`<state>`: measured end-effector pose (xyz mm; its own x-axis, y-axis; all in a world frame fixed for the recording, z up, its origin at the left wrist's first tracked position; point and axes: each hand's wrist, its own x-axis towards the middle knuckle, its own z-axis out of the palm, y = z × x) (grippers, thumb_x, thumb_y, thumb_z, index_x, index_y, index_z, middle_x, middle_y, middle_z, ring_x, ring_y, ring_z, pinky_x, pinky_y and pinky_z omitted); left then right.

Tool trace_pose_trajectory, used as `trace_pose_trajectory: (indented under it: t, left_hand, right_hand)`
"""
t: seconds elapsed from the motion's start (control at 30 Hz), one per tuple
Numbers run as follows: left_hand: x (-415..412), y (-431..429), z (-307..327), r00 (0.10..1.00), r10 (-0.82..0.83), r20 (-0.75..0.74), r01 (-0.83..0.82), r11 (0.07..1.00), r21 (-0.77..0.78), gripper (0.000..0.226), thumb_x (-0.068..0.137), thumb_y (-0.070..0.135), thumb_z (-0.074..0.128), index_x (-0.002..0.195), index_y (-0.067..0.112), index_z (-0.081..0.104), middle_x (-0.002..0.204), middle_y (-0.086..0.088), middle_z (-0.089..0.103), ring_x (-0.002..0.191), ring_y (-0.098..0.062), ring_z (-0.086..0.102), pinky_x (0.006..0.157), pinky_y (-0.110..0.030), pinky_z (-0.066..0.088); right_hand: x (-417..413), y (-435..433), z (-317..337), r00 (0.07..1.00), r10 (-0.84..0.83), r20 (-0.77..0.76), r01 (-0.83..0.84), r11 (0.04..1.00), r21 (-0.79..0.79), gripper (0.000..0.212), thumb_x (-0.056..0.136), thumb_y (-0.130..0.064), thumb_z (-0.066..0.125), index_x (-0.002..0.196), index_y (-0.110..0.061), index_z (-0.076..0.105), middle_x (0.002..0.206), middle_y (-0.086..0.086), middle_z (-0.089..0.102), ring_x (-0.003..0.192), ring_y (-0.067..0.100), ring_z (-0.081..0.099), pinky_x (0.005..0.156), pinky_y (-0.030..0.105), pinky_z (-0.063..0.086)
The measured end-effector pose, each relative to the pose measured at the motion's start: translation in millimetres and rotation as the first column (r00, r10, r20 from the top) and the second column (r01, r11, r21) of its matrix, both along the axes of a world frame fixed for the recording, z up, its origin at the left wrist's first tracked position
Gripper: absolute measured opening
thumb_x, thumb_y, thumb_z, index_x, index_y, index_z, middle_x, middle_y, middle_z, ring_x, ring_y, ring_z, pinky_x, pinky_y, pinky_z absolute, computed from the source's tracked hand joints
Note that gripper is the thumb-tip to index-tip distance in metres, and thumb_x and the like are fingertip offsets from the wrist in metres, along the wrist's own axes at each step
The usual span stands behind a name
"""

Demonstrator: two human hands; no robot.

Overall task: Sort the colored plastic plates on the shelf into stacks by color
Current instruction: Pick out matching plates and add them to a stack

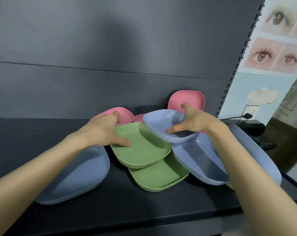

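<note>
Here, a person's two bare hands work a jumble of plates on a dark shelf (42,130), hemmed in by the back panel (110,48) behind and a slotted upright (236,68) at right. Bare shelf lies to the left and along the front edge.

The left hand (103,130) grips the upper green plate (144,150) at its far left corner, thumb pressed inside and fingers curled over the rim against a pink plate (125,114). That plate overlaps the lower green plate (161,178), which lies nearer the front edge.

The right hand (195,120) holds a small blue plate (161,121) tilted above the pile, thumb inside and fingers behind its rim. Under it sits a larger blue plate (198,159). Another blue plate (76,174) lies beneath the left forearm. A second pink plate (190,97) leans upright on the back panel, just behind the right fingers.
</note>
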<state>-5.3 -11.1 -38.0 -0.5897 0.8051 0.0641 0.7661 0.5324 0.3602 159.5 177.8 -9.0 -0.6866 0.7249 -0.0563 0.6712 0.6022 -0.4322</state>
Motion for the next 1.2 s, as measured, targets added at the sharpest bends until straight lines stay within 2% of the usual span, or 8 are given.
trace_pose_trajectory:
  t: [0.27, 0.4, 0.5, 0.57, 0.73, 0.93, 1.1, 1.2]
  left_hand:
    - [-8, 2, 4, 0.969, 0.058, 0.238, -0.105, 0.976, 0.188, 0.046, 0.060, 0.021, 0.087, 0.095, 0.015, 0.058, 0.085, -0.008, 0.062, 0.069, -0.023, 0.062, 0.058, -0.029, 0.050]
    - [-10, -5, 11, 0.919, 0.040, 0.393, -0.164, 0.944, 0.286, 0.033, 0.064, 0.011, 0.084, 0.089, 0.013, 0.063, 0.080, -0.013, 0.067, 0.062, -0.026, 0.062, 0.054, -0.026, 0.045]
    - [-6, -16, 18, 0.876, -0.002, 0.482, -0.192, 0.915, 0.354, 0.019, 0.073, 0.006, 0.077, 0.088, 0.004, 0.066, 0.079, -0.019, 0.069, 0.060, -0.028, 0.062, 0.056, -0.031, 0.049]
    - [-2, -27, 23, 0.863, -0.023, 0.504, -0.220, 0.882, 0.416, 0.013, 0.077, 0.003, 0.072, 0.089, 0.001, 0.067, 0.085, -0.021, 0.071, 0.070, -0.032, 0.065, 0.068, -0.042, 0.055]
    - [7, -62, 23, 0.813, -0.064, 0.579, -0.312, 0.792, 0.525, 0.010, 0.090, 0.006, 0.058, 0.091, 0.004, 0.069, 0.086, -0.015, 0.073, 0.067, -0.019, 0.069, 0.062, -0.029, 0.059]
    - [7, -123, 19, 0.733, -0.143, 0.665, -0.440, 0.646, 0.624, 0.016, 0.091, 0.005, 0.056, 0.103, 0.012, 0.063, 0.090, -0.005, 0.075, 0.078, -0.018, 0.072, 0.060, -0.030, 0.059]
    - [-5, -196, 14, 0.748, -0.132, 0.650, -0.514, 0.503, 0.695, 0.035, 0.079, -0.009, 0.064, 0.107, 0.012, 0.062, 0.094, -0.005, 0.074, 0.080, -0.019, 0.072, 0.058, -0.029, 0.059]
    - [-22, -249, 6, 0.778, -0.097, 0.621, -0.520, 0.456, 0.722, 0.031, 0.077, -0.008, 0.066, 0.099, 0.014, 0.065, 0.086, 0.001, 0.075, 0.075, -0.016, 0.072, 0.055, -0.027, 0.057]
  right_hand:
    - [0, 6, 4, 0.989, 0.020, -0.149, -0.023, 0.999, -0.022, 0.093, 0.061, -0.033, 0.086, 0.135, -0.019, 0.033, 0.127, 0.002, 0.044, 0.109, 0.025, 0.049, 0.085, 0.035, 0.045]
    - [4, 3, 12, 0.933, 0.074, -0.353, -0.116, 0.988, -0.102, 0.063, 0.061, -0.020, 0.087, 0.116, -0.016, 0.056, 0.105, -0.003, 0.065, 0.097, 0.020, 0.062, 0.068, 0.026, 0.048]
    - [8, -8, 19, 0.859, 0.100, -0.502, -0.179, 0.977, -0.112, 0.044, 0.063, -0.011, 0.086, 0.101, -0.017, 0.065, 0.099, -0.001, 0.069, 0.091, 0.018, 0.065, 0.078, 0.030, 0.053]
    - [10, -19, 24, 0.810, 0.086, -0.580, -0.186, 0.976, -0.116, 0.036, 0.063, -0.012, 0.086, 0.088, -0.022, 0.061, 0.090, -0.006, 0.067, 0.082, 0.012, 0.064, 0.076, 0.030, 0.053]
    - [0, -51, 31, 0.726, 0.062, -0.685, -0.140, 0.988, -0.058, 0.055, 0.058, -0.021, 0.089, 0.101, -0.017, 0.057, 0.098, -0.005, 0.065, 0.092, 0.017, 0.063, 0.081, 0.035, 0.052]
    - [-25, -111, 25, 0.626, 0.065, -0.777, -0.148, 0.988, -0.037, 0.059, 0.056, -0.029, 0.089, 0.103, -0.019, 0.054, 0.095, -0.010, 0.064, 0.095, 0.019, 0.062, 0.081, 0.039, 0.053]
    - [-55, -183, 16, 0.579, 0.100, -0.809, -0.214, 0.976, -0.033, 0.054, 0.059, -0.027, 0.086, 0.098, -0.027, 0.048, 0.089, -0.021, 0.056, 0.097, 0.016, 0.057, 0.074, 0.030, 0.047]
    - [-79, -235, 6, 0.542, 0.095, -0.835, -0.265, 0.962, -0.062, 0.055, 0.060, -0.025, 0.086, 0.102, -0.026, 0.049, 0.092, -0.019, 0.059, 0.096, 0.014, 0.059, 0.076, 0.032, 0.050]
